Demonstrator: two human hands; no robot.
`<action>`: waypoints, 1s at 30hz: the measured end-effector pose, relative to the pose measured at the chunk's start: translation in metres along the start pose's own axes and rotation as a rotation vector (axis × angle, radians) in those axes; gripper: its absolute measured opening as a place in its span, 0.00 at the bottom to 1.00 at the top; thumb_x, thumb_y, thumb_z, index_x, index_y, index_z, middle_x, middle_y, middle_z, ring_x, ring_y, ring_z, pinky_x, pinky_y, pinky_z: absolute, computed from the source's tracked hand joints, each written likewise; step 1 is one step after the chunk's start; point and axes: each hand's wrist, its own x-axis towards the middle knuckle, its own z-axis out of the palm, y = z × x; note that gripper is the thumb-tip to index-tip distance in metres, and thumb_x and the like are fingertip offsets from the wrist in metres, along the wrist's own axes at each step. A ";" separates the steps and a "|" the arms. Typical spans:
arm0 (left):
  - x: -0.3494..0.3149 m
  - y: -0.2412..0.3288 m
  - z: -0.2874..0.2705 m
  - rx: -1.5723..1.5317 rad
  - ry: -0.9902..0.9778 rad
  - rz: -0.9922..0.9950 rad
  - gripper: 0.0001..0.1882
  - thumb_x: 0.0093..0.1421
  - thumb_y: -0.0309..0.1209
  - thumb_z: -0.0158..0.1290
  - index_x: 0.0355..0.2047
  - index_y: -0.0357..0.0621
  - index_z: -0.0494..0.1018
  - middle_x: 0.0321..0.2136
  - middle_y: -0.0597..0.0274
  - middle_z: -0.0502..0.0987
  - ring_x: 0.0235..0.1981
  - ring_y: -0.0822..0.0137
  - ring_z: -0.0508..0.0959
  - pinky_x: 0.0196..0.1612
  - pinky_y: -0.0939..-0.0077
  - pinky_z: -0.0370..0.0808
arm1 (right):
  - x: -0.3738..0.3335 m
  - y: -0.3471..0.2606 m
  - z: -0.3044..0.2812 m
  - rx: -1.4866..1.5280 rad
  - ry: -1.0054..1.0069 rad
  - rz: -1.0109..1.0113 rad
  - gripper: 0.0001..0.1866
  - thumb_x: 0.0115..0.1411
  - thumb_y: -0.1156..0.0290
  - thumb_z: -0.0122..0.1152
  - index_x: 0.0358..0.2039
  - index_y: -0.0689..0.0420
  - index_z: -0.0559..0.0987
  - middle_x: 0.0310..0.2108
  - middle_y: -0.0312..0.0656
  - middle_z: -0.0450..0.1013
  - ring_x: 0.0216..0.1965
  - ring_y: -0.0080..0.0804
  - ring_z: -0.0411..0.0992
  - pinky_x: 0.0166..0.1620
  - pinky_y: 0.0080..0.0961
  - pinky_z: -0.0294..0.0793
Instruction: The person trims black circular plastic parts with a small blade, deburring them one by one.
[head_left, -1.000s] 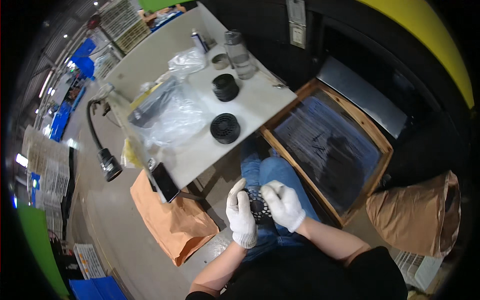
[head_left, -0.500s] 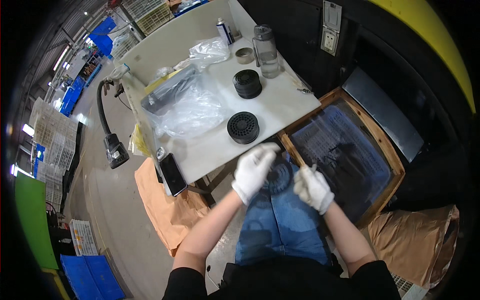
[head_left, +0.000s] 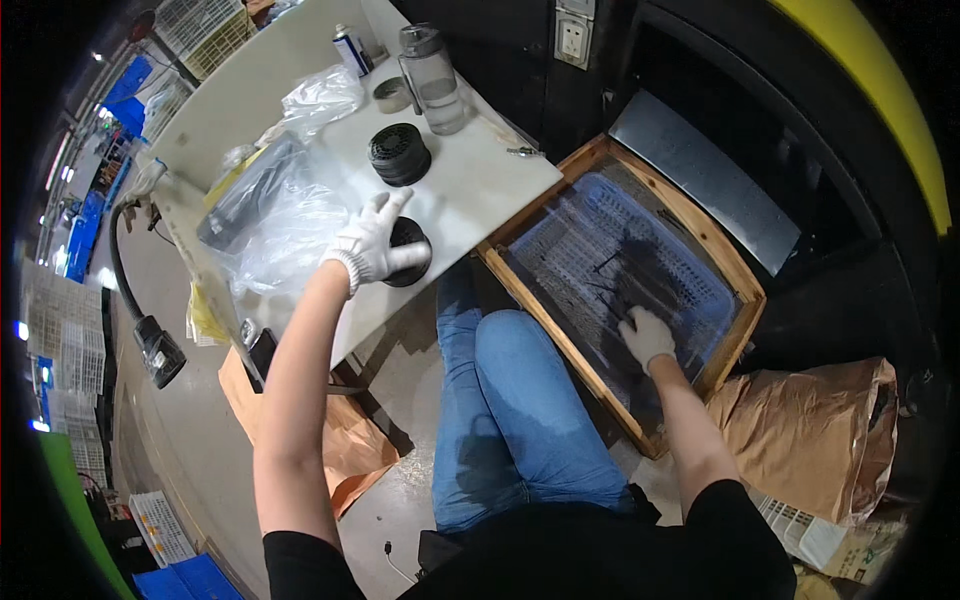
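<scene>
The black round piece of dark, hard-looking material [head_left: 409, 234] sits near the front edge of the white smooth table [head_left: 478, 200], partly hidden under our left hand in a white knitted glove [head_left: 375, 245]. The fingers of this hand are spread, with the thumb lying across the piece; we cannot tell whether it presses down or only touches lightly. We judge that a steady and flat contact serves here better than a pinch, so that the piece does not tilt or slide to the edge. Just behind it stands a black round stack with a perforated top [head_left: 398, 154], which the spread fingertips should not knock. To the right, our right hand in a pale glove [head_left: 648, 340] is above the blue plastic lattice basket [head_left: 583, 215], inside the brown wooden frame [head_left: 718, 240]. Its fingers look partly bent toward thin black bits [head_left: 608, 278]; whether they pinch one, we cannot tell. For such small bits, we consider a light fingertip touch more suitable than a full grasp. Farther left on the table lies a clear crumpled plastic bag [head_left: 290, 225].
</scene>
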 end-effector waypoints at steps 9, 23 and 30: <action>0.018 0.022 -0.006 0.068 -0.354 -0.020 0.42 0.36 0.42 0.65 0.55 0.56 0.63 0.54 0.47 0.63 0.52 0.43 0.68 0.55 0.58 0.68 | 0.054 0.007 -0.021 -0.128 -0.150 0.048 0.25 0.51 0.61 0.57 0.49 0.55 0.70 0.42 0.58 0.73 0.46 0.54 0.71 0.49 0.42 0.69; 0.010 0.015 0.002 0.084 -0.341 -0.075 0.49 0.36 0.42 0.65 0.60 0.61 0.56 0.57 0.45 0.58 0.55 0.41 0.63 0.58 0.55 0.65 | 0.101 -0.058 -0.047 -0.364 -0.465 0.017 0.30 0.54 0.57 0.58 0.55 0.56 0.69 0.54 0.55 0.67 0.54 0.46 0.68 0.55 0.34 0.67; 0.013 0.019 0.003 0.131 -0.317 -0.090 0.49 0.36 0.42 0.65 0.60 0.62 0.55 0.58 0.45 0.58 0.54 0.40 0.64 0.57 0.55 0.65 | 0.054 -0.027 -0.001 -0.395 -0.280 -0.156 0.18 0.51 0.58 0.60 0.36 0.59 0.74 0.37 0.55 0.74 0.41 0.52 0.73 0.46 0.44 0.71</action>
